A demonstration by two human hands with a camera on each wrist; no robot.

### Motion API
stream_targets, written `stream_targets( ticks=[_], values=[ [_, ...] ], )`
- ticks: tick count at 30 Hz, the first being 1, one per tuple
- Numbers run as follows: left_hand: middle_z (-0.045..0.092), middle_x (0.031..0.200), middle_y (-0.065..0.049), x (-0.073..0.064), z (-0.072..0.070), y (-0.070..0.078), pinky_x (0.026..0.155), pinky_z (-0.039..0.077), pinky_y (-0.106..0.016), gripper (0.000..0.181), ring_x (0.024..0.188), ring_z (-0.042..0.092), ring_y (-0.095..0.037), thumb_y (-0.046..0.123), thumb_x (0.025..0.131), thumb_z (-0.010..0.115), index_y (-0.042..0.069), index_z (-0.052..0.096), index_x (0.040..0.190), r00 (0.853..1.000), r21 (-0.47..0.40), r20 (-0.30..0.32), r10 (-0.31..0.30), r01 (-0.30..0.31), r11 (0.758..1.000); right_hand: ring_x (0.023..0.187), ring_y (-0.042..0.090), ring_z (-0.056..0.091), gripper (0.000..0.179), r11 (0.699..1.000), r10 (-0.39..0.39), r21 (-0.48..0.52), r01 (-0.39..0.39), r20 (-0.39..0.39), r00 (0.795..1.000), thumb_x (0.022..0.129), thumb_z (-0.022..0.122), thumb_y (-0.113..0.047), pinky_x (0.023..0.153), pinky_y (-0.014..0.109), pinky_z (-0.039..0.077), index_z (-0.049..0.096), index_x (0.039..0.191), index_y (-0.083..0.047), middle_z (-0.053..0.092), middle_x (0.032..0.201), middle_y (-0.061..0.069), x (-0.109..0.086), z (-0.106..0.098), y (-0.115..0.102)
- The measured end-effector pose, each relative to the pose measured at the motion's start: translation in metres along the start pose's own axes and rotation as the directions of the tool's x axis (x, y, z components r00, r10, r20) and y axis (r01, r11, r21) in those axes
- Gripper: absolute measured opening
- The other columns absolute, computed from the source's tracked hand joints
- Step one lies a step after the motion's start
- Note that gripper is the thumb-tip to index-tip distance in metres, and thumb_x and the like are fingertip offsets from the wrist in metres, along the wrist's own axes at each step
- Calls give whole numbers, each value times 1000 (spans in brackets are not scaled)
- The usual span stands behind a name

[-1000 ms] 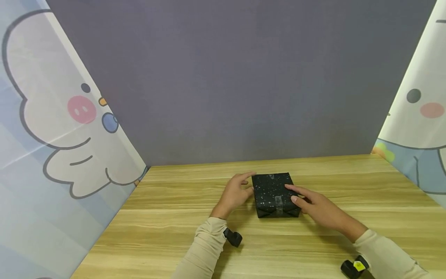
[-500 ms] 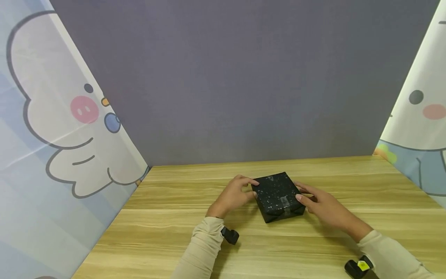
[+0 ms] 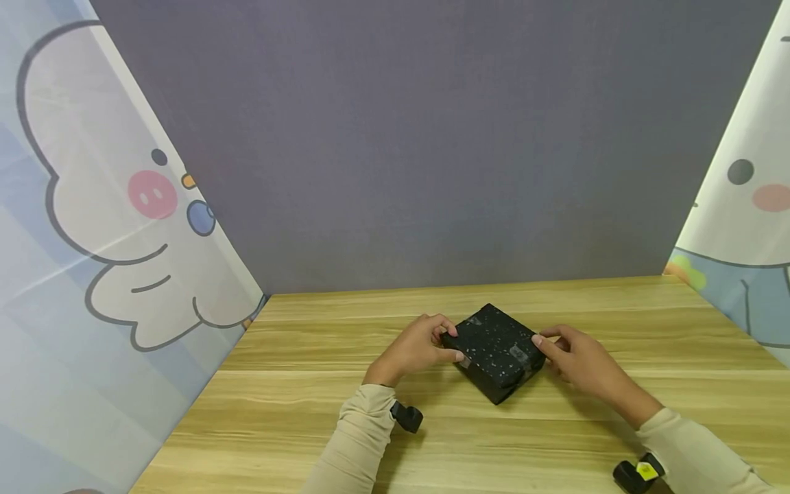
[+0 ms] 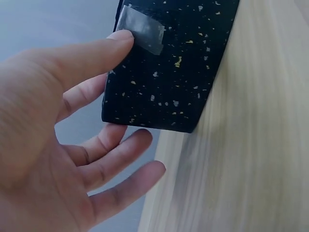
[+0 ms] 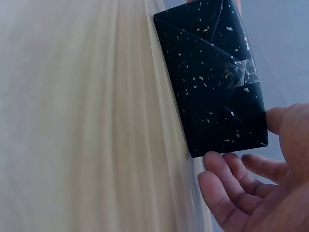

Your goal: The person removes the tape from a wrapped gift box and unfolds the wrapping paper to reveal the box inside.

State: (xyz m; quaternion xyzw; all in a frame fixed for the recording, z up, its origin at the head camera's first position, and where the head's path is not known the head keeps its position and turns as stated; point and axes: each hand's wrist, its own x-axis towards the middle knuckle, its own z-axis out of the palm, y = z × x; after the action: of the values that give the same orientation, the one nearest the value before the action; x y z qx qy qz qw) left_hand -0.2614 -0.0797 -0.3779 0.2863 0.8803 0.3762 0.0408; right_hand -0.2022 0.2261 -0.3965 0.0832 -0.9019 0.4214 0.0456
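A flat box [image 3: 494, 346] wrapped in black speckled paper sits at an angle on the wooden table, one corner pointing towards me. My left hand [image 3: 415, 351] grips its left corner; in the left wrist view the thumb presses by a strip of clear tape [image 4: 147, 34] and the fingers lie around the corner. At the opposite corner my right hand [image 3: 583, 367] holds the box, thumb on the upper edge. The right wrist view shows folded paper flaps and another piece of tape [image 5: 239, 72] on one side, with the fingertips right at the box's end.
The light wooden table [image 3: 296, 398] runs back to a plain grey panel [image 3: 457, 151]. Cartoon-printed sheets [image 3: 92, 206] flank it on both sides. A black wrist camera [image 3: 407, 417] is strapped at the left sleeve, with another [image 3: 631, 475] at the right.
The box has turned counterclockwise on the table, from nearly square-on to a diamond angle. The left fingers have closed onto its corner, and the right hand has shifted slightly right along with it.
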Motion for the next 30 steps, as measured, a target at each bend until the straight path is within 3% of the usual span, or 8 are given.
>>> stream_targets(
  ticks=[5, 10, 13, 17, 19, 23, 26, 30],
  values=[
    [51, 88, -5, 0, 0, 2, 67, 40, -29, 28, 75, 44, -13, 30, 84, 84, 25, 64, 103, 1000, 12, 25, 8, -9, 1000, 72, 20, 65, 60, 1000, -22, 15, 23, -43, 999, 104, 54, -43, 56, 31, 52, 52, 136, 7, 66, 86, 7, -1, 1, 0],
    [47, 79, -3, -1, -2, 5, 61, 37, -27, 28, 67, 42, -12, 31, 85, 83, 23, 61, 101, 998, 32, 59, 3, -5, 999, 81, 21, 67, 59, 999, -20, 35, 22, -55, 998, 105, 52, -43, 60, 32, 55, 51, 138, 6, 68, 104, 16, -2, 2, -2],
    [45, 76, 1, -2, -3, 7, 60, 37, -27, 29, 66, 42, -11, 31, 85, 83, 22, 59, 98, 996, 30, 88, -8, 5, 1000, 91, 28, 68, 64, 993, -6, 118, 8, -20, 1000, 105, 51, -44, 66, 33, 58, 43, 142, 8, 62, 119, 27, -1, 2, -5],
    [43, 74, 4, -4, -4, 10, 60, 37, -26, 30, 65, 43, -10, 32, 85, 83, 21, 56, 93, 988, -9, 153, -25, 26, 1000, 113, 44, 62, 76, 985, -18, 175, 7, 62, 998, 103, 55, -43, 74, 38, 59, 26, 152, 7, 44, 140, 38, -2, 4, -11],
    [45, 74, 5, -6, -4, 11, 60, 38, -26, 30, 65, 44, -10, 34, 85, 82, 21, 57, 93, 982, -39, 187, -31, 39, 998, 120, 49, 56, 81, 992, -50, 124, 39, 85, 995, 102, 58, -44, 79, 43, 58, 21, 156, 4, 37, 146, 40, -3, 6, -13],
    [57, 81, 3, -7, -4, 12, 63, 49, -29, 29, 68, 61, -15, 45, 92, 73, 19, 61, 90, 976, -97, 215, -39, 61, 993, 119, 50, 57, 82, 990, -138, 5, 138, 104, 985, 100, 62, -43, 86, 55, 54, 21, 159, -2, 33, 150, 37, -7, 7, -16],
    [62, 85, 1, -6, -2, 12, 64, 53, -33, 36, 70, 69, -22, 53, 96, 63, 18, 63, 85, 980, -105, 194, -50, 71, 992, 116, 46, 60, 77, 985, -164, -39, 170, 124, 979, 100, 62, -43, 87, 59, 52, 27, 159, -8, 43, 145, 34, -8, 7, -17],
    [65, 73, -1, -3, 3, 10, 56, 45, -28, 40, 64, 68, -23, 52, 98, 60, 17, 61, 79, 986, -81, 160, -45, 58, 995, 119, 45, 57, 67, 984, -159, -51, 168, 156, 975, 102, 58, -44, 86, 60, 51, 35, 157, -14, 52, 139, 31, -9, 6, -16]
  ],
)
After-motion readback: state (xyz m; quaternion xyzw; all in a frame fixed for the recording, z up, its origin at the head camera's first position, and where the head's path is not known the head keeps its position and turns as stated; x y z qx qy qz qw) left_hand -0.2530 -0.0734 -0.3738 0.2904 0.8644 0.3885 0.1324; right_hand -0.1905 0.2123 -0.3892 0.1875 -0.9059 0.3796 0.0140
